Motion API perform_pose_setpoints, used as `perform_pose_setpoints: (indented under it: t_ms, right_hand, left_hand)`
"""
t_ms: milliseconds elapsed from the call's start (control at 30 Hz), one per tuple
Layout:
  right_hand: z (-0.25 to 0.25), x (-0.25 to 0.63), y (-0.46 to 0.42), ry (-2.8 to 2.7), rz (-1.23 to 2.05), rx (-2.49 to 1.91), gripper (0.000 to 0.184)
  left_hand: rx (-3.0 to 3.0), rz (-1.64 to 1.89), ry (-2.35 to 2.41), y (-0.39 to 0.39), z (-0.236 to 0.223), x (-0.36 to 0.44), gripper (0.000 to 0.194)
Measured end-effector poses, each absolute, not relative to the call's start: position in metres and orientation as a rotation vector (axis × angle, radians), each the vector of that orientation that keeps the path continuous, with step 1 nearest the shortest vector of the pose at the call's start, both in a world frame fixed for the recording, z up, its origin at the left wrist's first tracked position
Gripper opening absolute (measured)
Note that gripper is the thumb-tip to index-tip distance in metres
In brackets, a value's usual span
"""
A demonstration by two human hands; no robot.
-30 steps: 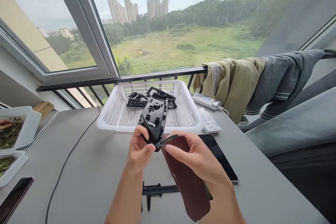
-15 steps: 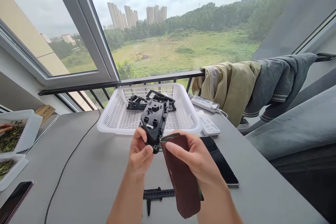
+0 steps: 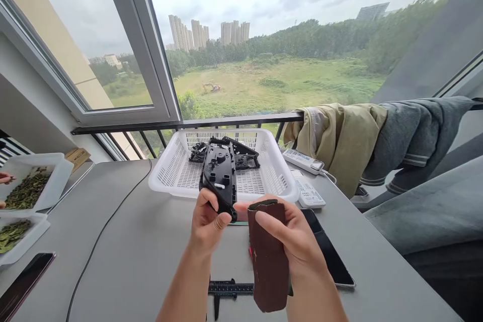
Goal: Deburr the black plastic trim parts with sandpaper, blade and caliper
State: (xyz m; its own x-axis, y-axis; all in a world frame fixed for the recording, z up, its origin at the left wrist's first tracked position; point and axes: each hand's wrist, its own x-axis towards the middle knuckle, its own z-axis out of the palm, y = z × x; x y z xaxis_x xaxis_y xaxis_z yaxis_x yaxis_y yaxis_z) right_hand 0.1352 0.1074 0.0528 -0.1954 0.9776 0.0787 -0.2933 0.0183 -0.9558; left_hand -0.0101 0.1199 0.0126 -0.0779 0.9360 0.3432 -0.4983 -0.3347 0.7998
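One plastic part [image 3: 218, 176] (left hand [image 3: 207, 221]), one sandpaper sheet [image 3: 268, 261] (right hand [image 3: 292, 231]).

The moulded part [image 3: 218, 173] is black plastic with a matt surface. The sandpaper [image 3: 268, 261] shows a rough, gritty, dark red face. The basket [image 3: 169, 178] is white plastic, smooth and faintly glossy. The table [image 3: 124, 241] has a smooth, matt grey top. The phone [image 3: 334, 254] is dark, glossy glass, and the jacket [image 3: 335, 146] is soft, creased cloth.
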Motion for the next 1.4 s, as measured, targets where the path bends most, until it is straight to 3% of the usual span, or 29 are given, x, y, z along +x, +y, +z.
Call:
perform_pose_setpoints:
  t_ms: [300,467,667,833,1167,1400]
  right_hand:
    - [0.043,0.145,0.118,-0.918,1.401,-0.82,0.03]
    - [0.05,0.148,0.114,-1.136,1.474,-0.827,0.027]
    - [0.044,0.14,0.103,-1.147,1.619,-0.817,0.024]
    - [0.011,0.134,0.097,-1.085,1.59,-0.939,0.034]
    - [-0.044,0.128,0.076,-1.315,1.276,-1.168,0.033]
    - [-0.068,0.112,0.074,-1.414,1.074,-1.251,0.029]
  left_hand:
    - [1.16,1.358,0.575,0.117,0.008,0.001,0.035]
    - [0.72,1.419,0.561,0.116,0.02,-0.003,0.073]
    - [0.752,1.267,0.642,0.099,0.018,-0.016,0.049]
    - [0.747,1.234,0.642,0.083,-0.01,-0.027,0.037]
    - [0.719,1.344,0.88,0.071,-0.072,-0.026,0.048]
    - [0.758,1.429,1.067,0.069,-0.103,-0.024,0.044]
